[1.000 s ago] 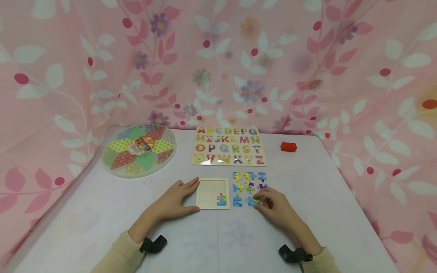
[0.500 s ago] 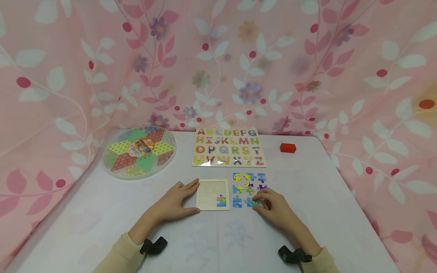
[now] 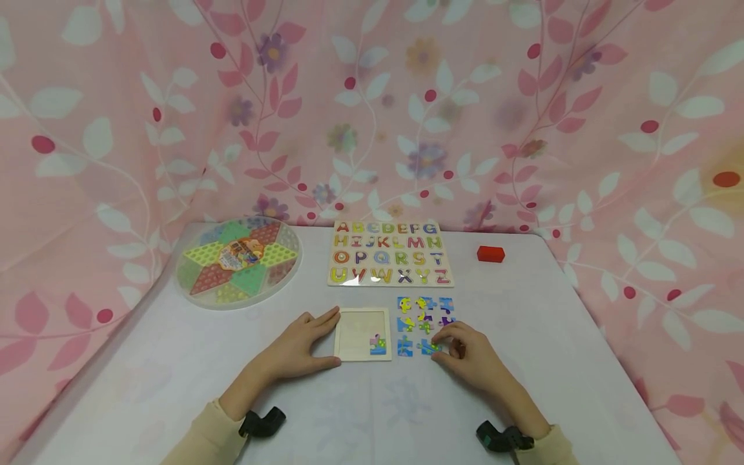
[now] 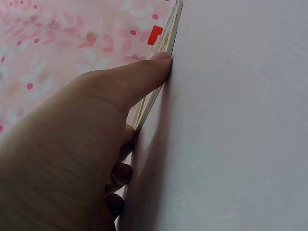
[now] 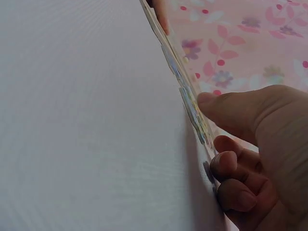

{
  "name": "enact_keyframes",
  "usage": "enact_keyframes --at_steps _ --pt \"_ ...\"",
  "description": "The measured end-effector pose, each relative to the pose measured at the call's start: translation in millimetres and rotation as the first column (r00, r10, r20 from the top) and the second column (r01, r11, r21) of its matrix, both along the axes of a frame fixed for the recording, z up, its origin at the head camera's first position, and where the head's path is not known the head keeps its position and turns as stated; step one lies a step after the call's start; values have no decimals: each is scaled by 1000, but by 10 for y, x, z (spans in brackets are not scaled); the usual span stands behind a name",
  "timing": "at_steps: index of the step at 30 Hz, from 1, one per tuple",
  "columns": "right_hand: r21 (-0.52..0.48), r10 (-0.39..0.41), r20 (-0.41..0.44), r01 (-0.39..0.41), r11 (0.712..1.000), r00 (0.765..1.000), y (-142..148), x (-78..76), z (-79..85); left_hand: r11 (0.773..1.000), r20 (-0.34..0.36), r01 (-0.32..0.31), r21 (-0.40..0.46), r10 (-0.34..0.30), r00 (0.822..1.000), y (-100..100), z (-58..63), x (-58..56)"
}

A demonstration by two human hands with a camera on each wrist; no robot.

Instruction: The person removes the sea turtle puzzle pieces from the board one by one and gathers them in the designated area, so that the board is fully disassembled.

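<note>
My left hand (image 3: 296,345) rests beside the square wooden puzzle tray (image 3: 363,311), its index fingertip at the tray's upper left corner and its thumb at the lower left. In the left wrist view the thumb (image 4: 130,79) lies straight against the tray's edge. One puzzle piece (image 3: 378,347) sits in the tray's lower right corner. With thumb and curled fingers, my right hand (image 3: 471,352) pinches a blue and green puzzle piece (image 3: 427,347) lying flat on the table. Several other colourful puzzle pieces (image 3: 405,324) lie in rows around it.
Behind the tray lies an alphabet board (image 3: 389,253). A round Chinese checkers board (image 3: 241,261) is at the back left, and a red block (image 3: 491,254) at the back right. The white-covered table (image 3: 372,413) ends at a pink floral curtain (image 3: 372,110).
The head view has tilted slightly, so everything sits a little lower in it. Both hands keep their places, and the pieces show no clear movement.
</note>
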State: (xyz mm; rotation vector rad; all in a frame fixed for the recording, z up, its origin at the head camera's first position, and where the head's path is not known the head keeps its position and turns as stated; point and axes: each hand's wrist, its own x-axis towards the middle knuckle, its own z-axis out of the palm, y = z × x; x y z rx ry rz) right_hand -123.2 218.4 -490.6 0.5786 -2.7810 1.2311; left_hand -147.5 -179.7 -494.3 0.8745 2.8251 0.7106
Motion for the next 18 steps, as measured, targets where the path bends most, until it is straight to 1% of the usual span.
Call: enact_keyframes --at_steps 5,7,9,11,14,18 --pt "-54 -73 92 78 996 993 -18 6 46 1000 8 -4 -5 4 1000 -7 -23 21" --pt "-89 -74 130 86 992 989 -49 -6 79 1000 9 -4 -3 4 1000 -8 -29 24" --pt "-119 -43 144 61 991 989 -99 -35 115 1000 8 -4 1 4 1000 -8 -34 21" --pt "-134 6 139 13 991 990 -167 -74 145 1000 5 -4 3 4 1000 -8 -38 15" --pt "-134 77 121 -61 989 990 -288 -135 180 1000 -3 -6 0 6 1000 -11 -47 0" --pt "-109 138 129 -124 986 982 -468 -195 220 1000 -9 -3 -4 3 1000 -9 -56 -16"
